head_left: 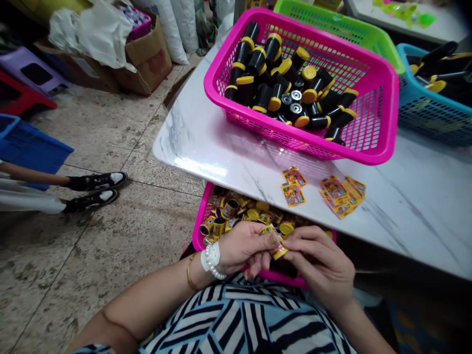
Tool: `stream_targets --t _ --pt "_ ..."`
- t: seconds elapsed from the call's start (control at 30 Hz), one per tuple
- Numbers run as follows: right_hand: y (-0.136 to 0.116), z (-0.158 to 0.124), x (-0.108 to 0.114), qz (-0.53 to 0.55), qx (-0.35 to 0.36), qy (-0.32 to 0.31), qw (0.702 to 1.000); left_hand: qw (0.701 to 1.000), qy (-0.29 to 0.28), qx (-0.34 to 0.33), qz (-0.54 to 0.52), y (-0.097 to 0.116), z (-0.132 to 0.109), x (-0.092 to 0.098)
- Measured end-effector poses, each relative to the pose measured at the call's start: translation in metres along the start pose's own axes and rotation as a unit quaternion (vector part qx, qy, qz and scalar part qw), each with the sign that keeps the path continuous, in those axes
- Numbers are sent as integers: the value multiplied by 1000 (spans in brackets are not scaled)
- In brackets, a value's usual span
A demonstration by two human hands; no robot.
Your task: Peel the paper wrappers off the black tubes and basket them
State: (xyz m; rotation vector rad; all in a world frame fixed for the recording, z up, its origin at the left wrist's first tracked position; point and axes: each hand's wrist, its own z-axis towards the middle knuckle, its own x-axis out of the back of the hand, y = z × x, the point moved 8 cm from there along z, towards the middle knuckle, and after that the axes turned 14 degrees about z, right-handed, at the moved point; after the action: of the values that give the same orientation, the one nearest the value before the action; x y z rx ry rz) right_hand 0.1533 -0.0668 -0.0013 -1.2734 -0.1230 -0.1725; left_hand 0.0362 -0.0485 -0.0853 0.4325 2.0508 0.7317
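A small yellow printed label (pixel 277 250) is pinched between my two hands over the lap. My left hand (pixel 245 248), with a pearl bracelet and a white band at the wrist, grips one end between thumb and fingers. On the other end, the fingertips of my right hand (pixel 320 260) are closed. Whether anything sits inside or under the label, I cannot tell. Just behind the hands, a lower pink basket (pixel 199 231) holds many small containers wrapped in yellow print. On the table lie loose printed labels (pixel 294 194) and a thicker pile of labels (pixel 341 195).
A large pink basket (pixel 387 118) of black containers with yellow caps stands on the marble-patterned table (pixel 184 132). Behind it are a green basket (pixel 354 29) and a blue basket (pixel 424 108). Another person's shoes (pixel 98 182) rest on the floor at left, near a blue crate (pixel 33 147).
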Motion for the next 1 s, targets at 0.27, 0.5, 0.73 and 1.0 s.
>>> stream_targets --t 0.27,0.5,0.73,1.0 --pt "-16 -14 -10 -73 108 -37 991 999 16 22 31 -9 2 1" --pt "-9 -25 -21 -106 133 -123 978 995 -6 24 94 -14 -6 0" --pt "5 -59 51 -254 70 103 959 941 262 -93 194 22 -68 59" --pt "117 -112 105 -92 -241 337 906 837 480 -203 168 17 -85 173"
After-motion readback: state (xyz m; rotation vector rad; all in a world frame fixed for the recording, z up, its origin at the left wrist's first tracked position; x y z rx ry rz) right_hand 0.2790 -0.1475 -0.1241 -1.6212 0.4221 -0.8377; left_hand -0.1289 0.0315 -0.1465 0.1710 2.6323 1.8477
